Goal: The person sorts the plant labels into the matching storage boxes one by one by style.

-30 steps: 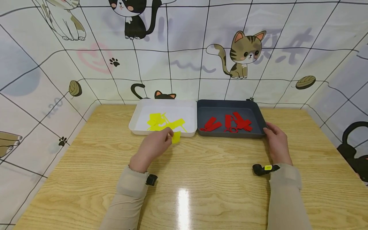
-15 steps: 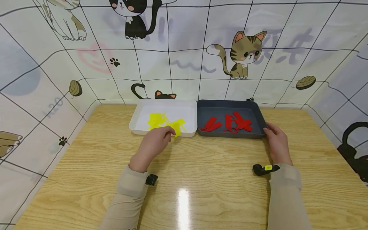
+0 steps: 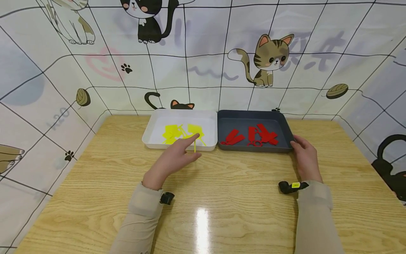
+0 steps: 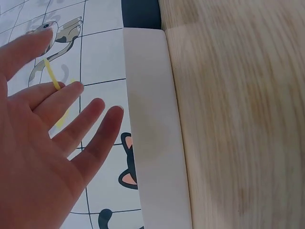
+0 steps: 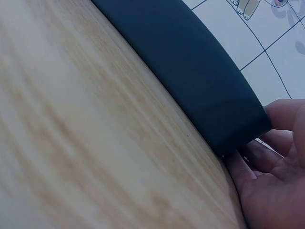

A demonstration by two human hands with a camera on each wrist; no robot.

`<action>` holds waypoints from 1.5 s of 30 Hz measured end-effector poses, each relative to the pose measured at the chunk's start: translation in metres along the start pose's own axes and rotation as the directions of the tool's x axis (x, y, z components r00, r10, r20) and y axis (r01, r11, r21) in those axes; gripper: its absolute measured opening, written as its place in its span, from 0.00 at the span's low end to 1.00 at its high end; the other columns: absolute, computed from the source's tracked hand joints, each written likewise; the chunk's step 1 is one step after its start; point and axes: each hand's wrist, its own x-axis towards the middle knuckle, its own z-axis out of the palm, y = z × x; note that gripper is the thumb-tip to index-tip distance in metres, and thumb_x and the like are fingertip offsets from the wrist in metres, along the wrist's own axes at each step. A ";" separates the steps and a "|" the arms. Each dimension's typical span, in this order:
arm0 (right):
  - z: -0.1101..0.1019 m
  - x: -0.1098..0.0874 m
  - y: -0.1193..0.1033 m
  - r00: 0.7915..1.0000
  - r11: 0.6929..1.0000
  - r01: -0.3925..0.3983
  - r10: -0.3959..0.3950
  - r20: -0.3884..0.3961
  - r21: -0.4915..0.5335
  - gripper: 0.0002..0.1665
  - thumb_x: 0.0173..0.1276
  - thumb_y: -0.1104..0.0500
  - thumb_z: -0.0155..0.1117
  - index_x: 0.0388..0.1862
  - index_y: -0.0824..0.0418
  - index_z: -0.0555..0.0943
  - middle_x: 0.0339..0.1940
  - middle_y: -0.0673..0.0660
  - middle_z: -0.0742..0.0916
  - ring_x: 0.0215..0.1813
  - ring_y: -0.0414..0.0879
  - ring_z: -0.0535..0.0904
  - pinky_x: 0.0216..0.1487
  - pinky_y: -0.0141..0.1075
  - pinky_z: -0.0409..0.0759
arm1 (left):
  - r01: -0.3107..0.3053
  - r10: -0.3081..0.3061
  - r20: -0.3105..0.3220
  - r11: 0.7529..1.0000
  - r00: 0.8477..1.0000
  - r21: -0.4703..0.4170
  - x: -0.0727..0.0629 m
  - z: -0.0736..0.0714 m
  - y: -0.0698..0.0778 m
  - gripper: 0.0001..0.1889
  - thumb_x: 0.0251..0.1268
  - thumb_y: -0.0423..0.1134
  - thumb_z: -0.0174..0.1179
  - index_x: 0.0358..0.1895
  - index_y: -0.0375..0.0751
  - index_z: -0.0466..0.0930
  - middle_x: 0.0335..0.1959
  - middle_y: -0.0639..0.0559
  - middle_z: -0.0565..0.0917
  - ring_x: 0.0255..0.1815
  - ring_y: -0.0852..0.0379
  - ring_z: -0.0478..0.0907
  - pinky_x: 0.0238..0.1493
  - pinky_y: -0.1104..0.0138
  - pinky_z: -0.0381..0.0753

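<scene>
My left hand [image 3: 176, 157] is at the front edge of a white tray [image 3: 210, 146], its thumb and index finger spread apart. A thin yellow strip [image 3: 195, 146] shows upright between those two fingers; in the left wrist view the yellow strip [image 4: 51, 74] appears behind the spread fingers. Several flat yellow tags [image 3: 172, 131] with narrow strips lie in the tray, partly hidden by the hand. My right hand [image 3: 307, 158] holds the front right corner of a dark grey tray [image 3: 253, 148]. In the right wrist view, fingers meet the dark tray's end wall [image 5: 238, 121].
Inside the dark tray are several flat red tags [image 3: 233, 135], some with rings. Both trays stand side by side at the back of a wooden table [image 3: 241, 197]. A cat-printed sheet [image 3: 203, 70] hangs behind and around the table.
My left hand moved a yellow tag from the table side over the white tray's front edge, then its fingers spread and let it go. The right hand stays at the dark tray.
</scene>
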 end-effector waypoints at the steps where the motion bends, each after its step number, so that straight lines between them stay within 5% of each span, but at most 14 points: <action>1: 0.000 0.000 0.000 1.000 1.000 -0.002 0.002 -0.002 -0.003 0.29 0.67 0.52 0.52 0.66 0.57 0.63 0.67 0.54 0.63 0.64 0.41 0.59 0.61 0.26 0.58 | -0.015 0.015 0.007 1.000 1.000 0.008 0.000 0.000 -0.001 0.33 0.59 0.51 0.56 0.68 0.54 0.55 0.62 0.56 0.66 0.50 0.54 0.70 0.50 0.62 0.69; 3: 0.000 0.000 0.000 1.000 1.000 -0.005 0.005 -0.002 -0.006 0.29 0.67 0.52 0.52 0.66 0.57 0.63 0.67 0.55 0.63 0.65 0.41 0.59 0.61 0.26 0.58 | -0.035 0.035 0.005 0.999 0.999 0.031 0.001 0.001 -0.002 0.35 0.59 0.50 0.56 0.69 0.52 0.53 0.64 0.55 0.63 0.61 0.55 0.62 0.58 0.62 0.63; 6: 0.001 -0.001 0.000 1.000 1.000 -0.005 0.005 -0.002 -0.006 0.29 0.67 0.52 0.51 0.66 0.57 0.63 0.67 0.55 0.63 0.65 0.41 0.59 0.62 0.27 0.57 | -0.048 0.048 -0.017 0.998 0.999 0.039 0.001 0.001 -0.004 0.33 0.59 0.47 0.57 0.68 0.49 0.56 0.64 0.54 0.64 0.61 0.56 0.63 0.57 0.61 0.65; 14: 0.002 -0.001 -0.001 1.000 1.000 0.012 -0.012 -0.011 -0.010 0.29 0.67 0.53 0.52 0.65 0.59 0.64 0.66 0.55 0.64 0.64 0.41 0.59 0.60 0.24 0.59 | 0.019 -0.008 -0.158 0.997 0.987 0.072 0.001 0.000 -0.007 0.26 0.57 0.44 0.60 0.61 0.52 0.69 0.53 0.51 0.76 0.37 0.54 0.78 0.40 0.63 0.76; 21: 0.001 -0.003 -0.001 1.000 1.000 0.024 -0.024 0.007 0.000 0.29 0.67 0.53 0.52 0.66 0.59 0.63 0.67 0.56 0.63 0.64 0.42 0.59 0.60 0.25 0.59 | 0.019 0.012 -0.278 0.994 0.961 0.108 0.000 0.000 -0.010 0.16 0.58 0.44 0.59 0.50 0.51 0.79 0.39 0.53 0.82 0.30 0.56 0.80 0.33 0.66 0.76; 33: 0.001 -0.003 -0.001 1.000 1.000 0.017 -0.017 0.002 -0.018 0.29 0.67 0.52 0.51 0.66 0.58 0.63 0.67 0.55 0.63 0.64 0.41 0.59 0.60 0.25 0.59 | 0.020 0.020 -0.297 0.991 0.955 0.129 0.001 0.004 -0.015 0.13 0.63 0.45 0.54 0.47 0.50 0.81 0.40 0.58 0.83 0.37 0.59 0.79 0.40 0.65 0.75; 45: 0.001 -0.002 -0.002 1.000 1.000 0.016 -0.016 0.016 0.011 0.29 0.67 0.53 0.51 0.66 0.59 0.62 0.67 0.56 0.63 0.65 0.42 0.60 0.60 0.26 0.59 | 0.052 -0.056 -0.229 0.998 0.972 -0.026 -0.001 0.003 -0.014 0.16 0.67 0.42 0.46 0.54 0.48 0.76 0.48 0.59 0.79 0.22 0.59 0.68 0.23 0.67 0.68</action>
